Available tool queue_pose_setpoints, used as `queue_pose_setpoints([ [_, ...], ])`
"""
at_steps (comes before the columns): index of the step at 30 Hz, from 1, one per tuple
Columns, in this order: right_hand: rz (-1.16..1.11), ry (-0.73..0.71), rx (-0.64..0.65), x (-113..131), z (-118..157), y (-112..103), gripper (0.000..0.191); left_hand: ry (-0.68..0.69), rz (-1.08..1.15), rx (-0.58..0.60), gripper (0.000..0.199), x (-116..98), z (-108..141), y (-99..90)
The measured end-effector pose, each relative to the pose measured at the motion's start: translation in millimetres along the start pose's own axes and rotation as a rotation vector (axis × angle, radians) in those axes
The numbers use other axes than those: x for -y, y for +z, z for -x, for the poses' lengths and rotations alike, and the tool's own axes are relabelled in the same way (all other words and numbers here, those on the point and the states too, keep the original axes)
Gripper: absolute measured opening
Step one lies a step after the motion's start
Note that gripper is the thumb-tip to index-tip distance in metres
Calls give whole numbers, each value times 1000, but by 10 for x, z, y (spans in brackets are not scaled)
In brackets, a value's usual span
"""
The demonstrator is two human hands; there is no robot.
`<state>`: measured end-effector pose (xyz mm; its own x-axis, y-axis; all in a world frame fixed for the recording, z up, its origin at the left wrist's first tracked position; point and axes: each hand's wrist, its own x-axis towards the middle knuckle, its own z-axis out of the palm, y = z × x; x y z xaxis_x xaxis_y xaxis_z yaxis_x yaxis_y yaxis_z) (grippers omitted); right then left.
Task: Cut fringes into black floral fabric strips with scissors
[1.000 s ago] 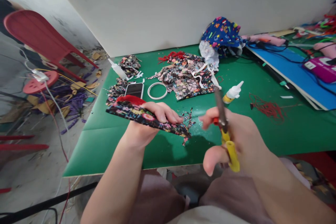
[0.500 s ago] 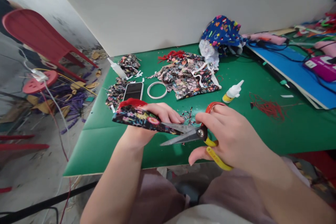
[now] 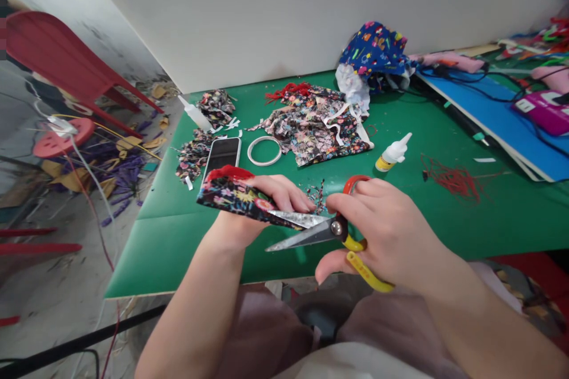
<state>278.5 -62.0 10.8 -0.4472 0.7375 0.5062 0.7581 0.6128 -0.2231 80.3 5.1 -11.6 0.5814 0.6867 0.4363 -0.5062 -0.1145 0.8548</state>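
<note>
My left hand (image 3: pixel 262 207) grips a folded piece of dark floral fabric (image 3: pixel 231 196) with a red edge at its top left. In my right hand (image 3: pixel 377 219) are scissors (image 3: pixel 306 234) with one red and one yellow handle. Their blades are spread, the upper one lying against the fabric's lower edge and the lower one below it. Small dark trimmings (image 3: pixel 316 194) lie on the table just behind my hands. Part of the left fingers is hidden by the cloth.
On the green table (image 3: pixel 178 249) lie a phone (image 3: pixel 223 154), a white ring (image 3: pixel 264 151), floral cloth (image 3: pixel 315 124), a yellow-labelled bottle (image 3: pixel 391 154), a white bottle (image 3: pixel 194 112) and red threads (image 3: pixel 456 177). Blue printed cloth (image 3: pixel 373 50) sits at the back, a blue board (image 3: pixel 498 124) at right.
The fabric's outer end has shifted slightly right and the scissors slightly left. Their blades remain apart, and both hands keep their hold.
</note>
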Motion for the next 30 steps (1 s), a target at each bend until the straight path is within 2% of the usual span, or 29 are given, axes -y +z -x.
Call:
queue_pose_setpoints([
  [24,3,7,21,11,-2,14,60,-25,-30,-14,15,-6,14,1],
  [28,-25,5,-50,-44,-5,-58,62,10,-166,-112,18,5,28,-61],
  [30,-146,81,-96,-73,11,-90,59,98,-451,-273,23,-4,25,-79],
])
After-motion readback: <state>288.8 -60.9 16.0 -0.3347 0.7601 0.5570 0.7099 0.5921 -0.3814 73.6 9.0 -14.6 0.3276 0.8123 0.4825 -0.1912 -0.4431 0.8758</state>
